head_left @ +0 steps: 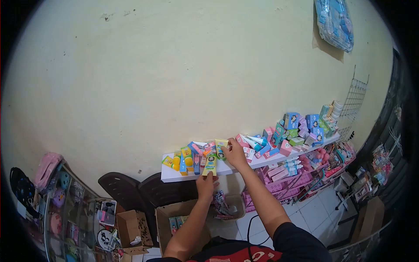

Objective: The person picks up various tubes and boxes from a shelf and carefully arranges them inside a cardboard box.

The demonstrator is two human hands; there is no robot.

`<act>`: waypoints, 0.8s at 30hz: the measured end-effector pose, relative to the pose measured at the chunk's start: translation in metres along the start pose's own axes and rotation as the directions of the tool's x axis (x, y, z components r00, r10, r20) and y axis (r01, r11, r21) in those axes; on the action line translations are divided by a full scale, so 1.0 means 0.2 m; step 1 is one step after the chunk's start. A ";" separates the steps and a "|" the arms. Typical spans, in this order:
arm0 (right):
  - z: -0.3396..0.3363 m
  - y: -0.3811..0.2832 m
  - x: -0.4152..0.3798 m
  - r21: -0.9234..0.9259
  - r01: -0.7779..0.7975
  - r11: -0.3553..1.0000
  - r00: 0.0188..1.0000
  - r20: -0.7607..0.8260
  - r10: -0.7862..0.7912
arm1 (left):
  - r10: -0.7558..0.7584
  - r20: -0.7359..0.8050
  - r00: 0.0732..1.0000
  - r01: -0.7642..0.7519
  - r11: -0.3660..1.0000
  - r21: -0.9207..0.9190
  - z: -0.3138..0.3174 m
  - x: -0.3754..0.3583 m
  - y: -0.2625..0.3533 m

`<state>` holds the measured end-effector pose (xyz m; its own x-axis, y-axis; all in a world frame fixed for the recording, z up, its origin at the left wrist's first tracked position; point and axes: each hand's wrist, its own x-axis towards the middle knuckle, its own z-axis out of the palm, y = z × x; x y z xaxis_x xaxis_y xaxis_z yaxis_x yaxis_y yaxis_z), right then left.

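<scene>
My left hand (206, 187) is closed on the lower end of a yellow tube (210, 164) at the front edge of a white shelf (174, 176). A little farther back, my right hand (235, 154) grips a second yellow tube with a green lower part (221, 147), which stands roughly upright. Left of both tubes, yellow boxes (187, 156) and a blue-and-pink box (194, 148) crowd the shelf. Right of my right hand lie a pink-and-white box (248, 153) and white-and-blue tubes (257, 142).
Many small boxes (291, 121) fill the shelf's right side against the wall. Below are pink racks (277, 187), a cardboard box (163, 214) with small packages, a smaller open carton (131, 225) and dark chair backs (120, 185). A glass cabinet (65, 209) stands at left.
</scene>
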<state>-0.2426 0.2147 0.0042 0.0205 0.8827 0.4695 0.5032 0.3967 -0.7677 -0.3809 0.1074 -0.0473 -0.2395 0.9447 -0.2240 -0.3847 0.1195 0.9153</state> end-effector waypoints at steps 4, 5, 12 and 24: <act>-0.04 -0.04 -0.04 0.066 0.004 0.998 0.999 0.051 -0.007 | 0.086 -0.022 0.996 -0.084 0.994 0.077 0.00 0.02 0.11; -0.05 -0.05 -0.05 0.064 0.013 0.998 0.999 0.049 -0.016 | 0.119 -0.021 0.993 -0.116 0.985 0.131 -0.01 0.02 0.13; -0.10 -0.08 -0.11 0.103 -0.037 0.994 0.996 0.088 0.028 | 0.586 0.028 0.810 -0.423 0.552 0.719 -0.07 -0.08 0.31; -0.09 -0.36 -0.34 0.426 -0.154 0.891 0.948 0.319 0.012 | 0.518 0.063 0.853 -0.421 0.612 0.669 -0.33 -0.29 0.51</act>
<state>-0.2645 0.1224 0.0354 -0.2500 0.9215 0.2973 0.0771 0.3250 -0.9426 -0.4653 0.0442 0.0370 -0.3476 0.8869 0.3042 0.4618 -0.1204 0.8788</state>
